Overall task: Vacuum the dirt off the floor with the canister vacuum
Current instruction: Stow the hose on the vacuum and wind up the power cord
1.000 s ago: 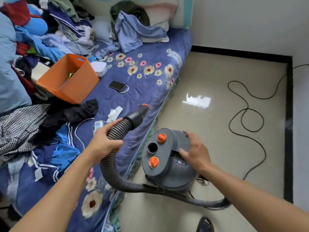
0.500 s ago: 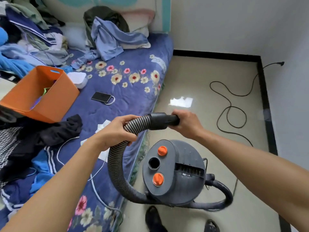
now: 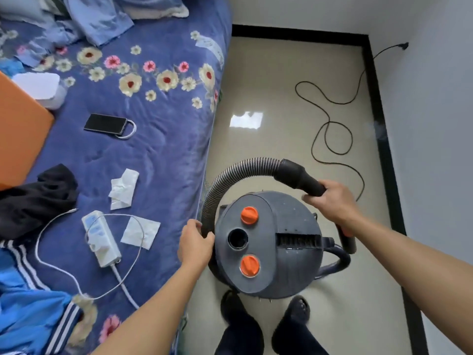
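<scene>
A dark grey canister vacuum [image 3: 286, 254] with two orange knobs and an open round port stands on the beige floor [image 3: 281, 80] just in front of my feet. Its ribbed grey hose [image 3: 230, 175] arches up from the canister's left side and over the top. My left hand [image 3: 195, 242] grips the hose low down, beside the canister. My right hand [image 3: 330, 201] grips the hose's black nozzle end [image 3: 298, 175] above the canister's right side. An orange-tipped part of the nozzle shows below my right wrist.
A bed with a blue floral cover [image 3: 153, 149] borders the floor on the left, carrying a phone [image 3: 105, 123], a power strip [image 3: 101, 238], tissues, clothes and an orange bin [image 3: 18, 131]. A black cable [image 3: 330, 134] loops over the floor to the right wall. My feet [image 3: 266, 316] stand behind the canister.
My right hand went from the canister top to the nozzle and carried it rightward over the canister. My left hand slid down the hose. My view tilted downward.
</scene>
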A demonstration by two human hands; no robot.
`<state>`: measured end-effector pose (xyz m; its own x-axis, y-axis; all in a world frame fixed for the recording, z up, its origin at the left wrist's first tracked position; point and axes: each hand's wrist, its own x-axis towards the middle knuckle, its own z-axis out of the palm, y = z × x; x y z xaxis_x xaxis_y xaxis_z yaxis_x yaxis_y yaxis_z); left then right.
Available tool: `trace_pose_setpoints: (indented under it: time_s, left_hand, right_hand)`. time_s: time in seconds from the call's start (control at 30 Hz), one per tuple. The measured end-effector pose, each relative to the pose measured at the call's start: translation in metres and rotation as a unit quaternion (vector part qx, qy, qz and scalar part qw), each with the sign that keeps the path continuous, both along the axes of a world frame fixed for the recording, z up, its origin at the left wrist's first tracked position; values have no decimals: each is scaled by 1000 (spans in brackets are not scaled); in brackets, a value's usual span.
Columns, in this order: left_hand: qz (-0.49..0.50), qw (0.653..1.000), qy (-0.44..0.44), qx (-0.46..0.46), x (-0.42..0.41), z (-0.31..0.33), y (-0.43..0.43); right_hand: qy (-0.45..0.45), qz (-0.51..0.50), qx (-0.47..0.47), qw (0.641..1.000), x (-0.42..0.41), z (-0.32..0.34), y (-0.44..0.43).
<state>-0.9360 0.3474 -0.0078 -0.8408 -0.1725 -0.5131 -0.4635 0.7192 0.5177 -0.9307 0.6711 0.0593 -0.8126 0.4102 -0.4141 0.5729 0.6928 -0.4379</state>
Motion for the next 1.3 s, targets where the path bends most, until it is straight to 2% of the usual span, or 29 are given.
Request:
trace_pose_setpoints:
  time_s: [0.07, 0.17, 0.33, 0.47, 0.57, 0.73, 0.9, 1.07, 1.2, 1.3]
  left_hand:
    - [-13, 1000, -20, -16, 20, -7, 15]
    - [-48, 995, -82, 20, 53, -12, 39]
    - [-58, 983, -167, 58, 85, -27, 60]
    - [-120, 982, -147, 19, 87, -29, 69]
    - [-126, 983, -129, -24, 90, -32, 72]
    - [-18, 986, -162, -29, 94, -39, 82]
    - [66, 978, -194, 45, 91, -46, 84]
    - [90, 965, -224, 102, 89, -44, 80]
    - [188, 917, -306, 172, 80, -34, 84]
    - [259, 881, -337, 208, 80, -34, 87]
  right_hand:
    - [-28, -19, -5, 999, 15, -22, -2]
    - [-72, -13, -8, 997, 32, -49, -10]
    - [-75, 20, -47, 996, 46, -77, -30]
    - [-72, 18, -50, 996, 53, -88, -39]
    - [-75, 1, -63, 995, 51, -90, -37]
    - [-92, -7, -126, 988, 42, -93, -28]
    - [-91, -17, -221, 971, 39, -93, -22]
    - [-90, -20, -258, 962, 39, -95, -19]
    - [-85, -20, -277, 957, 40, -95, -17]
    - [-87, -21, -276, 957, 40, -95, -18]
